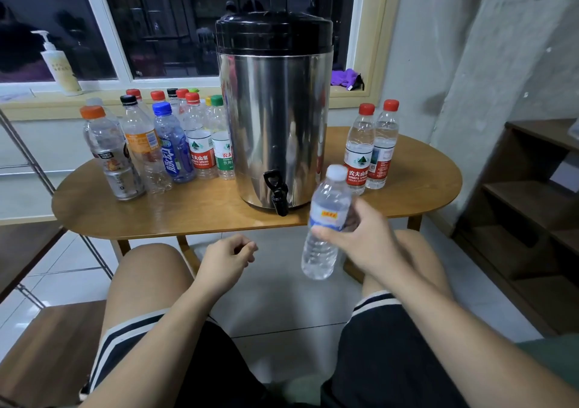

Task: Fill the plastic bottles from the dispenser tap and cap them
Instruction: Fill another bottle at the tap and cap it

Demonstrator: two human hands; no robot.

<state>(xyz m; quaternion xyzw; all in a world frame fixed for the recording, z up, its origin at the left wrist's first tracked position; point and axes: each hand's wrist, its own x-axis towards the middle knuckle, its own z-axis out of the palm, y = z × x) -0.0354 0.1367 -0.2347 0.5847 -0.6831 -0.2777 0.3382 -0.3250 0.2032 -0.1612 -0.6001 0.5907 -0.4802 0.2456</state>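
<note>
Just right of the frame's centre, the right hand [360, 235] gripped a capped bottle [326, 219] near the tap [277, 191], the left hand [228, 257] hung loosely curled and empty; two red-capped bottles [360, 150] looked finished, the left cluster [175, 147] apparently unfilled.

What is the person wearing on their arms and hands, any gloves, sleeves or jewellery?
Nothing: the left hand and right hand are bare, with no gloves, rings or watch showing, and no sleeves come into view.
</note>
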